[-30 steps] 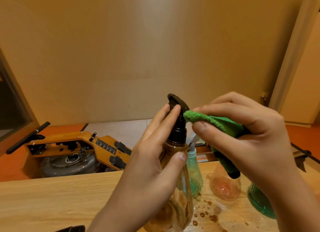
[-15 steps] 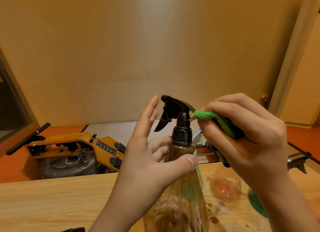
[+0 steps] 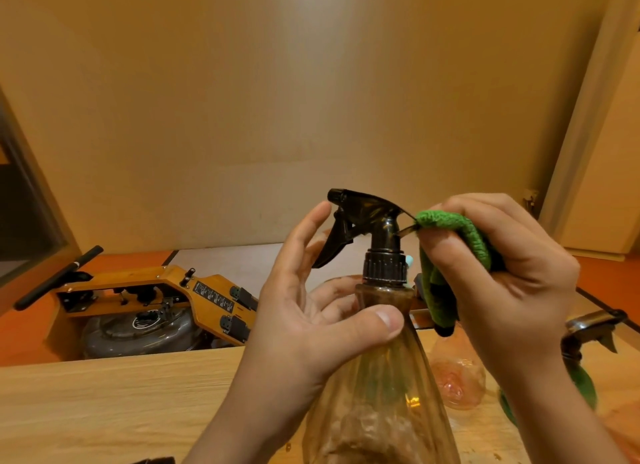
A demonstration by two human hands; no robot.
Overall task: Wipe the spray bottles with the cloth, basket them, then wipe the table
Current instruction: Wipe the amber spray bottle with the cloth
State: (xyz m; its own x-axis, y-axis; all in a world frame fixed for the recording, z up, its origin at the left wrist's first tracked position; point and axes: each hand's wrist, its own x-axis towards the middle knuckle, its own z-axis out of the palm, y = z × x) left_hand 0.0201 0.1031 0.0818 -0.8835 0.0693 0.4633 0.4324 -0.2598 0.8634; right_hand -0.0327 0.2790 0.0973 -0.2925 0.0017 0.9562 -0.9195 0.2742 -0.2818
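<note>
One bottle (image 3: 381,394), neck in left grip (image 3: 311,328); right grip (image 3: 512,283) holding cloth (image 3: 460,231) against sprayer (image 3: 367,211)

Upright amber spray bottle (image 3: 381,387), black trigger head (image 3: 367,209), with bunched green cloth (image 3: 465,235) touching the head's rear.

One head-worn view, wide-angle, faces forward and slightly down. It sits very near the hands: the left hand (image 3: 304,328) fills the lower centre, and the right hand (image 3: 512,290) with the cloth (image 3: 464,231) fills the lower right. Both forearms run out through the bottom edge. The bottle (image 3: 381,411) stands at centre, close enough that the bottom edge cuts off its base. The table (image 3: 104,404) takes up the lower band, its far edge crossing the frame low down. Beyond it, at middle left, lies a wooden machine (image 3: 156,283) on the floor. The wall (image 3: 311,100) fills the upper half, and a pale panel (image 3: 609,152) leans inward at the right edge.
</note>
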